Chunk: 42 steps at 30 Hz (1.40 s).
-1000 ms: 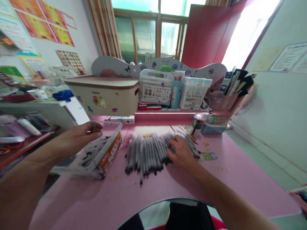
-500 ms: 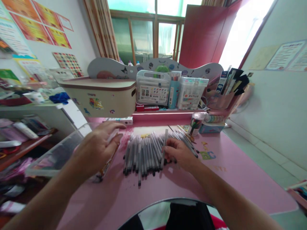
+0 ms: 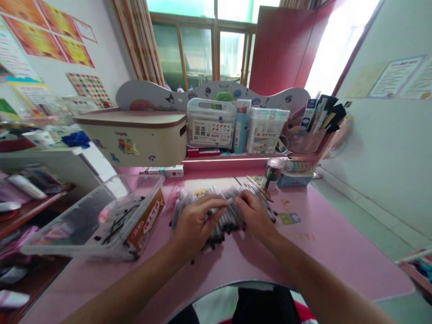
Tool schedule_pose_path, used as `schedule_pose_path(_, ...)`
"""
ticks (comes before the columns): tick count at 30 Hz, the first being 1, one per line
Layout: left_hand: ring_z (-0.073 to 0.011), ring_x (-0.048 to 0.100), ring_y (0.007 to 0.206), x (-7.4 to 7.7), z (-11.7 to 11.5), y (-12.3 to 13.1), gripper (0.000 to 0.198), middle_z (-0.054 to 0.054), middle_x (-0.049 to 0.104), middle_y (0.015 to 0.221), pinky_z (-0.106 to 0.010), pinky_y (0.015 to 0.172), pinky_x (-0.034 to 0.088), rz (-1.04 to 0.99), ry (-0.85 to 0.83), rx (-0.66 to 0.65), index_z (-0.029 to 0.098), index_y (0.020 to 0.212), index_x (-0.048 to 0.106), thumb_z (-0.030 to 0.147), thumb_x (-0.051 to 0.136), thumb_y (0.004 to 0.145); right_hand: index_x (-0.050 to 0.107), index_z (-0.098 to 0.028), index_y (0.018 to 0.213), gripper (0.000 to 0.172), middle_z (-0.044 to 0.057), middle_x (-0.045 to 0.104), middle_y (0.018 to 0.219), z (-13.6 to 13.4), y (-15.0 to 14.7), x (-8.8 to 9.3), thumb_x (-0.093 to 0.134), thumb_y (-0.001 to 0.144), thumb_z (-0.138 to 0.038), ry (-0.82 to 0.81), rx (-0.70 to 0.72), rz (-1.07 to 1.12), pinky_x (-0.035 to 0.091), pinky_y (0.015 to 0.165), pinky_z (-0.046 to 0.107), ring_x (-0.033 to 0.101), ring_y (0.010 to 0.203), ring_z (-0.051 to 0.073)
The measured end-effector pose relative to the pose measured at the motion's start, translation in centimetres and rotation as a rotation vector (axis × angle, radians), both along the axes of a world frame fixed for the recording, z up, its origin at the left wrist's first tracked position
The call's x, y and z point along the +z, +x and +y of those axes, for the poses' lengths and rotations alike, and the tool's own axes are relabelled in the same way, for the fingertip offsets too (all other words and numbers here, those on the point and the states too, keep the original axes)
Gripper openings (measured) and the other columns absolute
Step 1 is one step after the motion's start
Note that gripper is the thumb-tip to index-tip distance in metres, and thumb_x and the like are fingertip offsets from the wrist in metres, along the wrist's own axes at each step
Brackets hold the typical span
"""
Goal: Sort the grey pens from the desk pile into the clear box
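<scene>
A row of clear-barrelled pens (image 3: 229, 221) with dark ends lies across the pink desk (image 3: 303, 265). Over the pens, my right hand (image 3: 254, 213) has its thumb and fingers pinched on one pen, mostly hidden by the fingers. My left hand (image 3: 197, 220) meets it from the left, thumb and forefinger closed at the other end of that same pen. Left of the pens stands a clear plastic bin (image 3: 47, 240), holding loose black pieces (image 3: 118, 220) and a brown-orange box (image 3: 147, 222).
Behind the pens are a clear jar (image 3: 274, 173) and a blue box (image 3: 295, 180). A shelf above carries a cream storage box (image 3: 141, 144), a clear handled case (image 3: 211, 128), a marker case (image 3: 266, 132) and a pen holder (image 3: 305, 139). The desk's front edge curves inward.
My left hand has moved right from above the bin to the pens, uncovering the bin. The pen in my right hand, upright before, is now tilted down between both hands.
</scene>
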<state>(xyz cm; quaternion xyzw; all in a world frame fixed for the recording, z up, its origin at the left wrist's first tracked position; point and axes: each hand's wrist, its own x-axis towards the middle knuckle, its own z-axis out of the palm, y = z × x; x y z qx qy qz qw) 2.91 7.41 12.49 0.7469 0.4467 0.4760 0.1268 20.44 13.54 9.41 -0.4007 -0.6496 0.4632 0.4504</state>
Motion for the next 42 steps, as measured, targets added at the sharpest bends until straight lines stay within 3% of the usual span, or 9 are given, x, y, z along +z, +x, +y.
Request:
schedule_pose_path(1,-0.0192,0.069,0.094,-0.1,0.1,0.2,0.015,-0.007,0.074,0.098,-0.03,0.086,0.053,-0.137,-0.094,0.037,0.019,0.096,0.073,0.023,0.06,0.09,0.054,-0.019,0.081,0.009,0.001,0.052,0.076,-0.1,0.1,0.2,0.058,0.082,-0.027,0.189,-0.076,-0.075,0.042,0.07,0.031,0.05,0.073,0.017)
schedule_pose_path(3,-0.0191,0.07,0.088,-0.5,0.3,0.5,0.015,-0.005,0.075,0.093,-0.03,0.083,0.053,-0.393,-0.274,0.063,0.019,0.093,0.073,0.03,0.064,0.087,0.055,-0.018,0.1,0.019,0.007,0.057,0.096,-0.5,0.2,0.6,0.058,0.081,-0.018,0.432,-0.027,-0.186,0.043,0.084,0.035,0.052,0.092,0.021)
schedule_pose_path(6,-0.0194,0.071,0.081,-1.3,0.3,0.9,0.018,-0.004,0.076,0.087,-0.029,0.078,0.054,-0.652,-0.442,0.053,0.018,0.089,0.072,0.035,0.07,0.081,0.054,-0.017,0.107,0.022,0.01,0.058,0.104,-0.9,-0.2,0.3,0.052,0.086,-0.013,0.512,0.185,-0.329,0.043,0.087,0.036,0.054,0.098,0.023)
schedule_pose_path(9,-0.019,0.07,0.076,-1.8,0.2,1.0,0.021,-0.003,0.074,0.078,-0.028,0.074,0.054,-0.755,-0.486,0.085,0.017,0.083,0.072,0.037,0.074,0.076,0.056,-0.017,0.096,0.012,0.008,0.059,0.093,-1.0,-0.8,-0.6,0.045,0.092,-0.015,0.458,0.214,-0.472,0.042,0.079,0.034,0.054,0.086,0.021)
schedule_pose_path(18,-0.0173,0.066,0.074,-2.2,0.4,-0.2,0.021,-0.003,0.071,0.079,-0.028,0.074,0.052,-0.714,-0.481,0.068,0.017,0.081,0.07,0.039,0.07,0.08,0.056,-0.017,0.083,0.019,0.002,0.058,0.073,-1.8,-1.2,-0.7,0.042,0.096,-0.02,0.356,0.265,-0.554,0.033,0.063,0.028,0.049,0.065,0.016)
schedule_pose_path(27,-0.0162,0.064,0.071,-1.6,0.4,-0.7,0.017,-0.002,0.069,0.074,-0.028,0.072,0.05,-0.694,-0.461,0.027,0.017,0.081,0.069,0.034,0.069,0.079,0.066,-0.02,0.115,0.03,0.001,0.063,0.08,-1.5,-1.2,-0.8,0.044,0.095,-0.025,0.212,0.345,-0.333,0.04,0.068,0.027,0.053,0.07,0.015)
schedule_pose_path(33,-0.0136,0.063,0.069,-1.8,0.8,-1.2,0.024,-0.001,0.069,0.078,-0.026,0.07,0.049,-0.763,-0.465,0.056,0.018,0.096,0.065,0.036,0.068,0.081,0.055,-0.017,0.128,0.048,-0.006,0.047,0.061,-0.8,-0.5,-0.5,0.063,0.083,-0.033,0.104,0.374,-0.287,0.033,0.054,0.024,0.044,0.055,0.012)
schedule_pose_path(37,-0.0111,0.057,0.058,-2.1,1.2,-1.0,0.053,0.004,0.065,0.072,-0.022,0.057,0.044,-0.943,-0.518,0.072,0.024,0.126,0.045,0.038,0.069,0.08,0.058,-0.017,0.11,0.04,-0.005,0.047,0.066,0.3,0.1,-0.4,0.057,0.085,-0.048,-0.137,0.387,-0.011,0.026,0.045,0.021,0.037,0.049,0.008)
schedule_pose_path(42,-0.0074,0.04,0.039,-2.4,0.9,-0.4,0.054,0.009,0.052,0.053,-0.017,0.041,0.029,-1.049,-0.863,-0.212,0.024,0.113,0.045,0.039,0.076,0.071,0.053,-0.02,0.08,0.035,-0.007,0.041,0.057,0.7,-0.2,-0.8,0.056,0.084,-0.055,-0.357,0.272,0.11,0.023,0.036,0.018,0.034,0.041,0.007)
